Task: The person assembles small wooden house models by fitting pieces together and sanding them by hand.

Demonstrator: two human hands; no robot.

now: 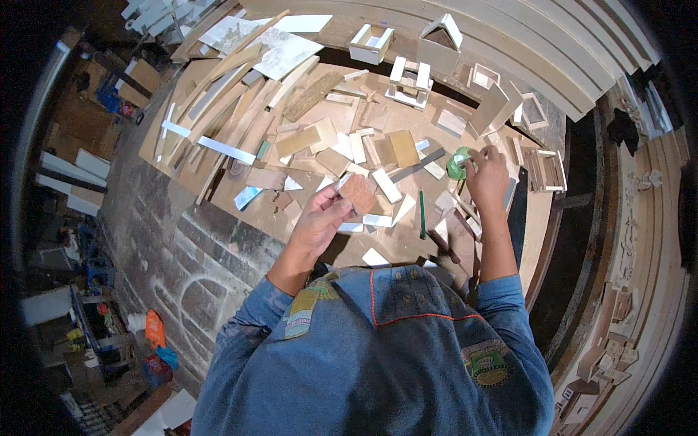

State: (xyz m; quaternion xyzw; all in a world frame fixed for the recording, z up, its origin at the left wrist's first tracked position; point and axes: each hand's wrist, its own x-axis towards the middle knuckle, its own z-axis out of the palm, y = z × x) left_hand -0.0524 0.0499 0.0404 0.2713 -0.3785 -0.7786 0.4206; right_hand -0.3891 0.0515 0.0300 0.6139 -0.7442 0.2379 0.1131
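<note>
My left hand (320,221) pinches a small reddish-brown flat piece (358,193) with cut corners, holding it up over the table. I cannot tell whether it is wood or sandpaper. Farther right, my right hand (488,178) reaches down with bent fingers, its fingertips on the edge of a rounded green object (457,164) with a pale spot. What kind of object this is does not show clearly. Between my hands, a dark green pencil (422,214) lies among pale wood offcuts (387,186). A dark-handled tool (445,245) lies nearer me on the right.
Long wood strips (236,109) pile up at the far left. Small wooden box frames (409,82) and a little house shape (441,42) stand at the back. A frame box (547,170) sits at the right edge. Stacked boards (538,43) run behind the table.
</note>
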